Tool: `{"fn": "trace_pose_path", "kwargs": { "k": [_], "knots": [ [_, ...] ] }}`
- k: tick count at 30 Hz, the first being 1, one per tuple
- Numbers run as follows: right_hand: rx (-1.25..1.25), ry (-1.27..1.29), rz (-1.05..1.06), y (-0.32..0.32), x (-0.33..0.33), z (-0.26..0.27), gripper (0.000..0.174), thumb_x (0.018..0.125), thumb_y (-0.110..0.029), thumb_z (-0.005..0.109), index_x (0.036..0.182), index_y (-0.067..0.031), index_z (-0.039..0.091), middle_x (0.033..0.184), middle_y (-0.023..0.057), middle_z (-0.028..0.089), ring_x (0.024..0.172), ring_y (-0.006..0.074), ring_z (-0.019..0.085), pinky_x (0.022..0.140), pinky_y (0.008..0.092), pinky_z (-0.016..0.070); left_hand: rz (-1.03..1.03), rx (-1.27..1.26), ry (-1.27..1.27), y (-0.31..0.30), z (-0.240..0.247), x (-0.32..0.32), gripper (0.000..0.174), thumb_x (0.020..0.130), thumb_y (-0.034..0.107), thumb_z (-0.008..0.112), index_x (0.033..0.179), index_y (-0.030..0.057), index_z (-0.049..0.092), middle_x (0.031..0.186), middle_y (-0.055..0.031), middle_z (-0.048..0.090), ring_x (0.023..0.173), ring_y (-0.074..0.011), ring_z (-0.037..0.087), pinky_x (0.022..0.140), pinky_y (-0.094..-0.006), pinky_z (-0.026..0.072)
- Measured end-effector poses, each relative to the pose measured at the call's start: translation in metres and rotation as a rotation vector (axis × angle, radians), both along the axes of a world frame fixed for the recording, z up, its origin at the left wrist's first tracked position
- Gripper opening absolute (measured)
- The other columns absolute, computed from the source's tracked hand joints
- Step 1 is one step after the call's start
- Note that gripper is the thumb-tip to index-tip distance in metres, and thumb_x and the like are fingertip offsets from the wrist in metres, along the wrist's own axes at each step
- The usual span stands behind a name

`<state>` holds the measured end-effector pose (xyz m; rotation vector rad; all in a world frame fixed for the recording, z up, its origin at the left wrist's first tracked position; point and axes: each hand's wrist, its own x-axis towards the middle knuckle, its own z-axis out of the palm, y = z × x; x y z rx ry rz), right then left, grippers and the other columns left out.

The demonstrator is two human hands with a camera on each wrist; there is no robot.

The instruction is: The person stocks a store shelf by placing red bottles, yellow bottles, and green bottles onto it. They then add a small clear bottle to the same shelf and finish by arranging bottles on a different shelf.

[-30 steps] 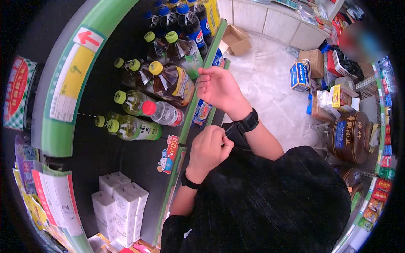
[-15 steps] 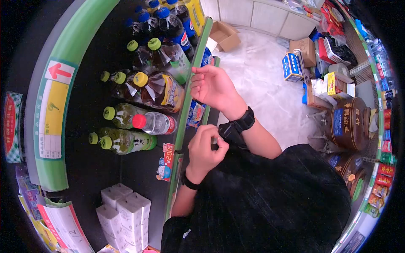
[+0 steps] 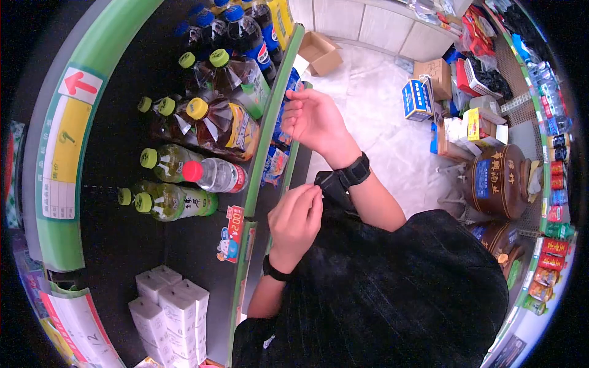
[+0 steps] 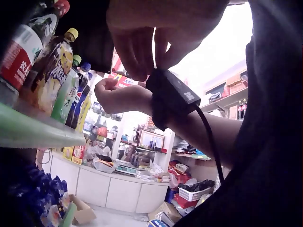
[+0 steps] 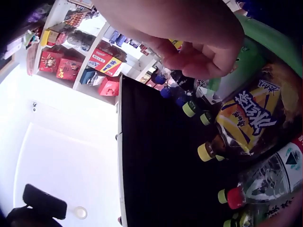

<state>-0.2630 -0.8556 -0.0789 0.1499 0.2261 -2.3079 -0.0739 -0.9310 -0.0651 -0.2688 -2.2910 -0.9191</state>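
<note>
My left hand point(image 3: 296, 219) is held in front of the chest, its fingertips right at the black device point(image 3: 334, 187) strapped to my right wrist. In the left wrist view, the fingers point(image 4: 132, 52) point down to the top end of that device, from which a black cable point(image 4: 213, 142) runs. My right hand point(image 3: 316, 121) is raised beside the shelf edge, palm turned in and fingers loosely bent, with nothing in it. Nearest to it in the head view stand an iced tea bottle point(image 3: 242, 132) with a yellow cap and a clear bottle point(image 3: 215, 173) with a red cap.
A green-edged shelf point(image 3: 270, 132) runs along the left, carrying several drink bottles. White boxes point(image 3: 178, 303) are stacked lower down. On the floor lie an open carton point(image 3: 320, 54) and a blue box point(image 3: 417, 100). Brown jars point(image 3: 497, 178) stand at the right.
The shelf and bottles have shifted left in the head view. My left hand's fingers have straightened from a curled pose at the wrist device. The right hand keeps its loose pose.
</note>
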Motion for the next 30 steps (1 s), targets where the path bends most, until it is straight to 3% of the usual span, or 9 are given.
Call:
{"fn": "trace_pose_path", "kwargs": {
  "k": [7, 13, 25, 30],
  "knots": [
    [0.097, 0.091, -0.031, -0.003, 0.003, 0.010, 0.011, 0.088, -0.014, 0.062, 0.096, -0.0059, 0.060, 0.068, -0.0032, 0.052, 0.062, 0.0111, 0.049, 0.061, 0.0269, 0.0420, 0.046, -0.028, -0.131, -0.002, 0.005, -0.003, 0.015, 0.083, 0.001, 0.072, 0.093, 0.0014, 0.061, 0.088, -0.0106, 0.065, 0.075, -0.0286, 0.066, 0.061, -0.0364, 0.0535],
    [0.151, 0.142, 0.002, -0.004, 0.014, 0.012, 0.012, 0.088, -0.016, 0.063, 0.095, -0.0065, 0.062, 0.068, -0.0031, 0.053, 0.062, 0.0109, 0.049, 0.062, 0.0278, 0.0424, 0.044, -0.093, -0.248, 0.001, 0.012, -0.001, 0.020, 0.076, -0.002, 0.071, 0.088, 0.0014, 0.054, 0.080, -0.0127, 0.057, 0.068, -0.0313, 0.061, 0.060, -0.0396, 0.0508],
    [0.022, 0.001, 0.112, 0.003, 0.028, 0.003, 0.010, 0.088, -0.013, 0.062, 0.093, -0.0049, 0.060, 0.067, -0.0033, 0.052, 0.062, 0.0107, 0.049, 0.060, 0.0275, 0.0428, 0.079, 0.075, -0.193, 0.023, -0.004, 0.021, 0.018, 0.071, -0.002, 0.065, 0.083, 0.0018, 0.051, 0.079, -0.0136, 0.055, 0.067, -0.0330, 0.059, 0.060, -0.0390, 0.0500],
    [-0.075, -0.017, 0.176, 0.016, 0.033, -0.009, 0.011, 0.094, -0.011, 0.055, 0.096, -0.0019, 0.061, 0.072, -0.0017, 0.056, 0.064, 0.0110, 0.052, 0.065, 0.0268, 0.0434, 0.054, 0.224, -0.177, 0.039, -0.007, 0.031, 0.018, 0.072, -0.003, 0.065, 0.085, 0.0014, 0.054, 0.081, -0.0134, 0.059, 0.069, -0.0293, 0.061, 0.064, -0.0363, 0.0510]
  ]
}}
